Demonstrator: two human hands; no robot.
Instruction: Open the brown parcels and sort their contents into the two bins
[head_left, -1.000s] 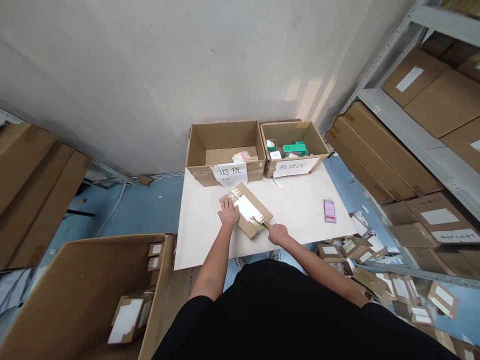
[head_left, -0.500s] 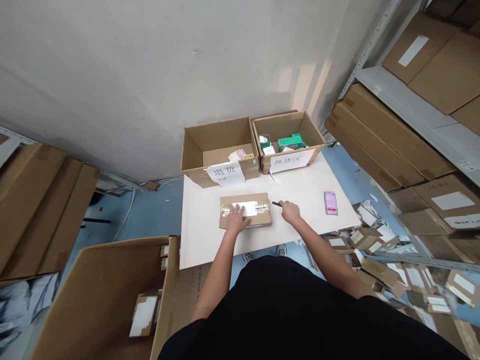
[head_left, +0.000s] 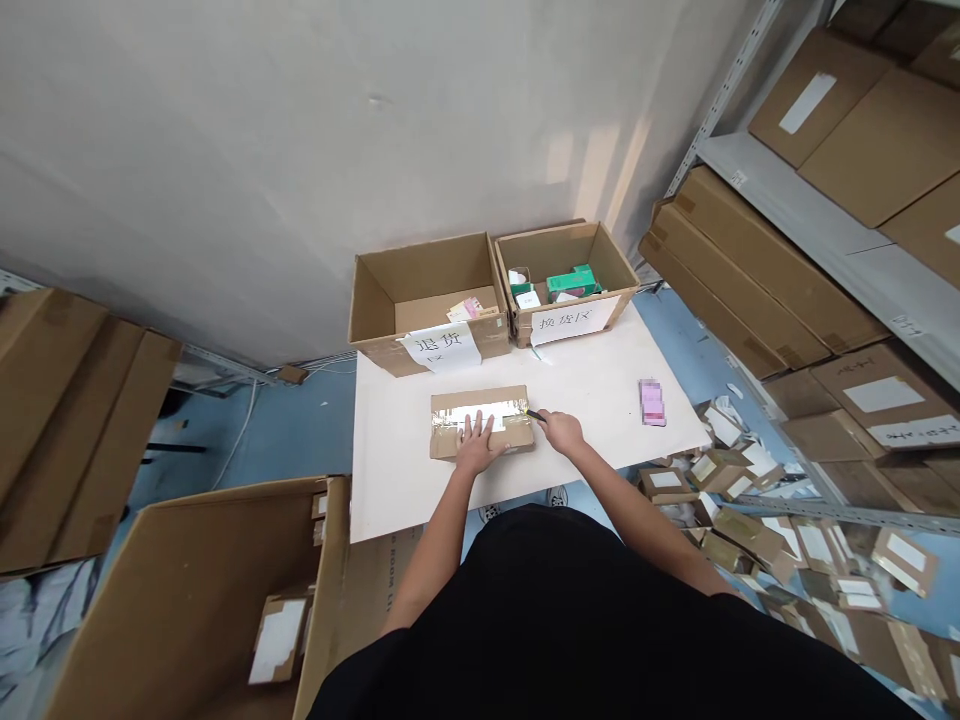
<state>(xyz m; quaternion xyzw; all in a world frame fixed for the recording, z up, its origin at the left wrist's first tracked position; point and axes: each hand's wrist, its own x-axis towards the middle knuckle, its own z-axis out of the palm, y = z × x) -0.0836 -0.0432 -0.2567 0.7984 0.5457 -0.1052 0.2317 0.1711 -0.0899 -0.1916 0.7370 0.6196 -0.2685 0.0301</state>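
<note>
A small taped cardboard box with a white label lies on the white tabletop. My left hand rests flat on its top, fingers spread over the label and the clear tape. My right hand is closed around a slim dark box cutter with a yellowish tip. That tip meets the taped right end of the box; whether it has gone through the tape I cannot tell.
Two open cartons, left and right, stand at the table's back with handwritten paper signs. A pink pixelated item lies to the right. A large open carton stands at left; parcels cover the floor by the right shelf.
My right hand has moved left, bringing the box cutter's tip onto the box's right end. My left hand has slid slightly lower on the box, fingers more spread. The view has shifted slightly.
</note>
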